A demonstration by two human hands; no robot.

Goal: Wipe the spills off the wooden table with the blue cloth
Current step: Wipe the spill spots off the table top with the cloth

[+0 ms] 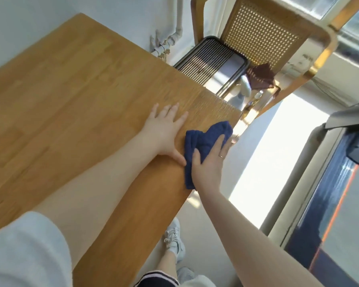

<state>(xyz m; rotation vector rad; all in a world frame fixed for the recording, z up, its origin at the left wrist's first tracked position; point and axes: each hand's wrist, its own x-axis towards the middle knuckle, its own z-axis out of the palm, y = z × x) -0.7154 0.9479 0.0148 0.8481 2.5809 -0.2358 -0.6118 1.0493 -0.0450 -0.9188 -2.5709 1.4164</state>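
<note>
The dark blue cloth [205, 141] lies bunched on the wooden table [71, 104], close to its right-hand corner and edge. My right hand [208, 164] presses flat on top of the cloth, fingers spread over it, a ring on one finger. My left hand [164, 133] rests open and flat on the bare wood just left of the cloth, its thumb touching the cloth's edge. I see no distinct spill on the wood; the patch near the corner looks slightly mottled.
A wooden chair with a cane back [261, 36] stands beyond the table's far corner. A black ribbed seat [211, 59] sits next to it. My legs and white shoes [174, 241] stand at the table's right edge. A dark-framed glass door [330, 204] is on the right.
</note>
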